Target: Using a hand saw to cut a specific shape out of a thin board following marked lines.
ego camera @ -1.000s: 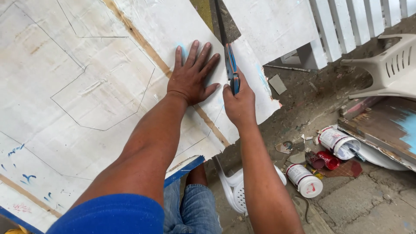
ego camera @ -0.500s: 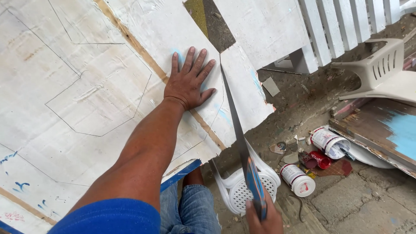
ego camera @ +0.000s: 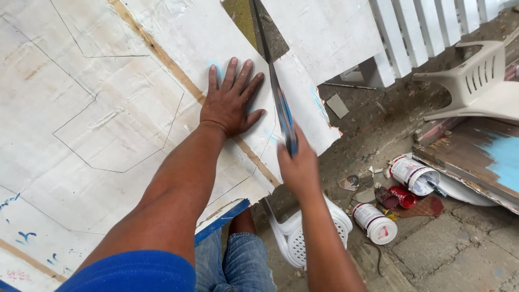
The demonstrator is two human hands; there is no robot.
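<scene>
The left hand lies flat on a white-painted board, its fingers spread open and pressing down just left of a cut that runs up the panel. The right hand is closed around the blue handle of a hand saw, whose blade rises from the fist, passes close beside the left hand's fingertips and sits in the cut at the board's upper edge. Pencil outlines of angular shapes are drawn on the board to the left of the flat hand, and a bare wooden strip crosses the paint diagonally under its wrist. Right of the sawing hand and lower, on the dirty ground, lie three paint cans on their sides: a white can nearest the forearm, a small red can beyond it, and a larger white can further right with its mouth open; what is inside them cannot be told. Below the right forearm stands a white plastic chair, partly hidden by the arm. Far right, another pale plastic chair lies tipped over, above a brown panel with a light blue patch. A white picket fence stands beyond the saw tip.
</scene>
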